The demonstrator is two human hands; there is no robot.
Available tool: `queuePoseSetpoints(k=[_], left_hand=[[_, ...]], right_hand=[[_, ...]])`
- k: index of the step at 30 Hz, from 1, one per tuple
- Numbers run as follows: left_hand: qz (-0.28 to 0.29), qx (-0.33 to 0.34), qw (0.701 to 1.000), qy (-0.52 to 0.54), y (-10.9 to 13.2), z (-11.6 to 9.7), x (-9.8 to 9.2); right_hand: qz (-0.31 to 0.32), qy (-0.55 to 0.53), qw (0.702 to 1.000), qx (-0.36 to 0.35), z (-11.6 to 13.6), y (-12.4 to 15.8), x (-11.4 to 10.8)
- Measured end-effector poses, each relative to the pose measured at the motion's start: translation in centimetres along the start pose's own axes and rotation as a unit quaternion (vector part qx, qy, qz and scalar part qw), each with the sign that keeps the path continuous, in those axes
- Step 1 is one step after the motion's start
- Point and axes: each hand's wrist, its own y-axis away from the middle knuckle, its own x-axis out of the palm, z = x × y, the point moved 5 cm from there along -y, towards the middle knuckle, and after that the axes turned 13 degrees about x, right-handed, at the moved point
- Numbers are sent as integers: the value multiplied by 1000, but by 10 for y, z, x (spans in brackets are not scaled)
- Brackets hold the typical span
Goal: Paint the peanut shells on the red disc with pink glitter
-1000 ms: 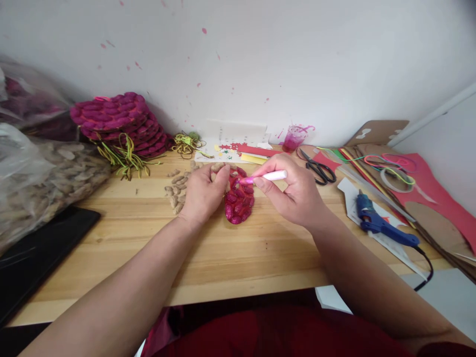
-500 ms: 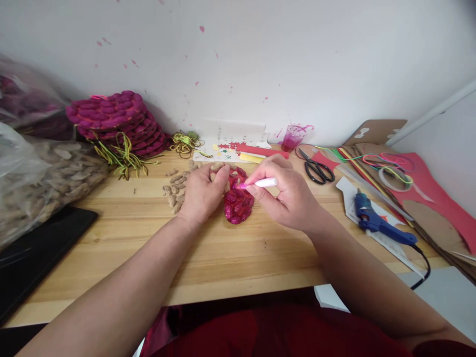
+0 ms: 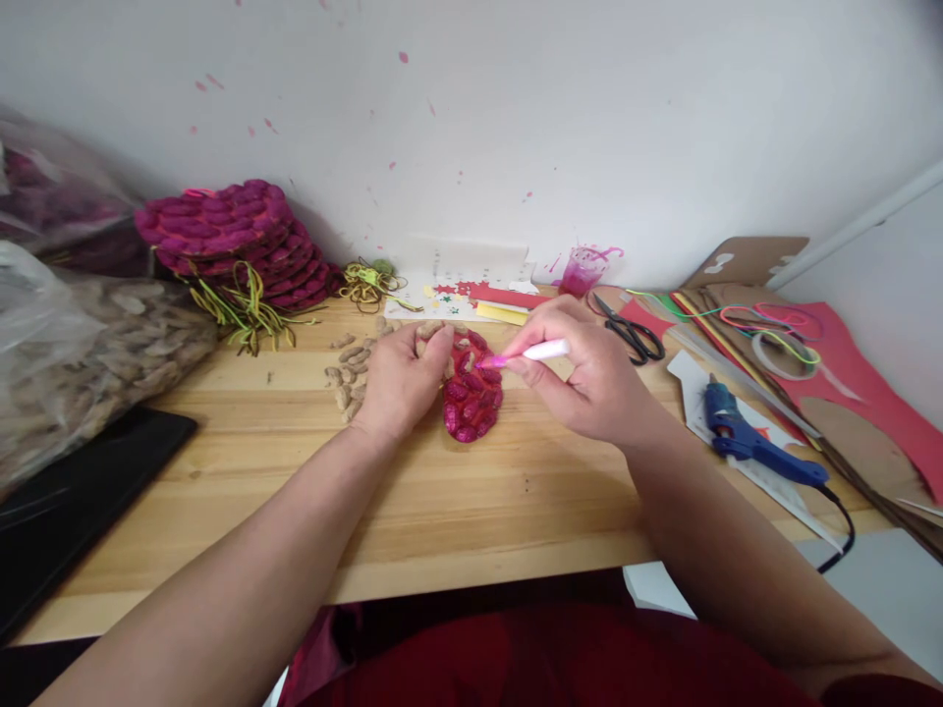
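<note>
A rounded piece covered in peanuts (image 3: 471, 403), mostly painted magenta on a red base, lies on the wooden table; a few peanuts near its upper end are unpainted. My left hand (image 3: 405, 373) grips its upper left edge, the fingertips partly hidden. In my right hand (image 3: 582, 368) is a white-handled brush (image 3: 546, 350), pinched between thumb and fingers, its magenta tip pointing left onto the upper right of the piece. Loose peanuts (image 3: 345, 373) lie just left of my left hand.
At the back left stand stacked magenta peanut pieces (image 3: 236, 236) beside a bag of peanuts (image 3: 110, 363). A paint cup (image 3: 582, 270), scissors (image 3: 630, 332), a blue glue gun (image 3: 762, 452) and tape (image 3: 785, 355) lie to the right.
My right hand has moved slightly right with the brush, whose tip has shifted from the middle of the piece toward its right edge. My left hand keeps its hold.
</note>
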Motion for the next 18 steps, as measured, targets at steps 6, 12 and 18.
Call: queuePoseSetpoints(k=[6, 12, 18], left_hand=[[-1, 7, 1000, -8, 0, 0, 0], [7, 3, 1000, 7, -1, 2, 1], [29, 13, 999, -29, -3, 6, 0]], right_hand=[[48, -45, 997, 27, -7, -1, 8], [25, -33, 998, 40, -19, -4, -2], [48, -122, 988, 83, -27, -3, 3]])
